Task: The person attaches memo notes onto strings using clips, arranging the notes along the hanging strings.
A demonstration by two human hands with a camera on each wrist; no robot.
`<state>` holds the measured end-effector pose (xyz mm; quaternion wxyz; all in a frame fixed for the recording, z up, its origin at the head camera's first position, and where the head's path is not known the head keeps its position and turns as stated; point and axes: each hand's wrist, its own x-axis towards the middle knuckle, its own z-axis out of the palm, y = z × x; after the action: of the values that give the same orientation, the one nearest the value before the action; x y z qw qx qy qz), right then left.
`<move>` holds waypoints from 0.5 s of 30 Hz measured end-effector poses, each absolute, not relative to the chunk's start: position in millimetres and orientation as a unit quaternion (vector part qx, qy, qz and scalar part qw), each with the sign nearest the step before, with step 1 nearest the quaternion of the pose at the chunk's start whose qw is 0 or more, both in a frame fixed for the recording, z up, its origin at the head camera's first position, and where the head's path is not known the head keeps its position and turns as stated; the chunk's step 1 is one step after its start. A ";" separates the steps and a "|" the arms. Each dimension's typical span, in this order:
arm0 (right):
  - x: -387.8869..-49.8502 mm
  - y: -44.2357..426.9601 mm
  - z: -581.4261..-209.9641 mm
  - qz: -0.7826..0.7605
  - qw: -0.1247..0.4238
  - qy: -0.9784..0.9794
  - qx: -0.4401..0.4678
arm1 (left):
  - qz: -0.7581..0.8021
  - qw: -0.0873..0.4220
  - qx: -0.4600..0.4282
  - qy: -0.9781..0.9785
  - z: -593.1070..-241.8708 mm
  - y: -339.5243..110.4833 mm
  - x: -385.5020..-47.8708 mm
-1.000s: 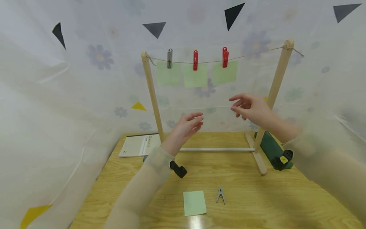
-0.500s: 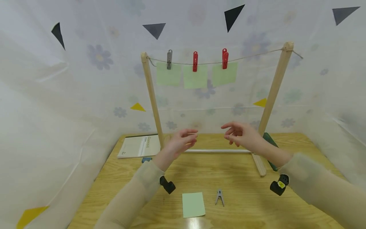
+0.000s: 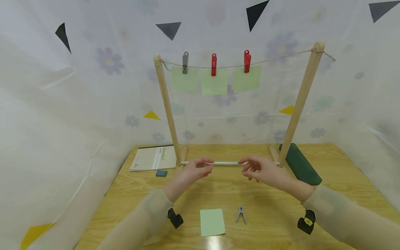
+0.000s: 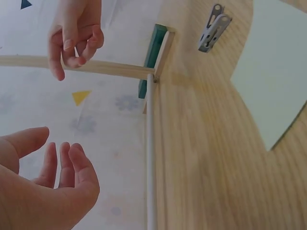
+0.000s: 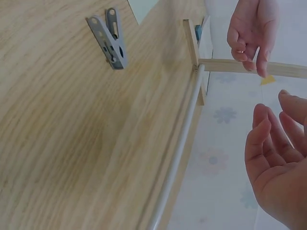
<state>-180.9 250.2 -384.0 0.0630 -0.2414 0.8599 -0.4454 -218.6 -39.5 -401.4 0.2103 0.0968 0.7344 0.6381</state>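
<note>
My left hand (image 3: 195, 171) hovers above the table with fingers loosely bent and nothing in them. Facing it, my right hand (image 3: 261, 170) is likewise in the air and holds nothing. Below them on the wood lie a pale green paper sheet (image 3: 212, 222) and, to its right, a grey clothespin (image 3: 241, 215). Both wrist views show that clothespin (image 4: 214, 28) lying apart from the hands. Behind, three green sheets hang on a string (image 3: 272, 60): the left sheet (image 3: 184, 82) under a grey clothespin (image 3: 185, 63), the others under red clothespins (image 3: 214, 65).
Two wooden posts (image 3: 300, 104) carry the string, joined low down by a white rod (image 3: 226, 163). A notebook (image 3: 153, 158) and a small blue block (image 3: 161, 173) lie at the left. A dark green case (image 3: 301, 165) lies by the right post. Patterned sheeting surrounds the table (image 3: 125, 215).
Both hands have come down from below the string toward the table, staying apart and holding nothing. The hanging sheets, the loose sheet and the loose clothespin have stayed in place.
</note>
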 end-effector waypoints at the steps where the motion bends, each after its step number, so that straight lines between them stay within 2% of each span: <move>1: -179.6 249.7 -387.2 -0.444 0.070 0.859 -0.244 | 0.632 0.211 0.101 0.739 -404.2 -40.1 -216.3; 7: -171.6 247.6 -402.8 -0.450 0.113 0.852 -0.241 | 0.609 0.217 0.120 0.753 -420.1 -43.9 -204.1; 15: -166.3 247.0 -422.3 -0.467 0.135 0.833 -0.265 | 0.584 0.222 0.149 0.767 -441.3 -52.8 -194.4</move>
<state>-166.3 247.0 -422.3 0.1347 -0.2653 0.8328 -0.4668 -194.4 -52.8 -441.3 0.2223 0.1488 0.7667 0.5837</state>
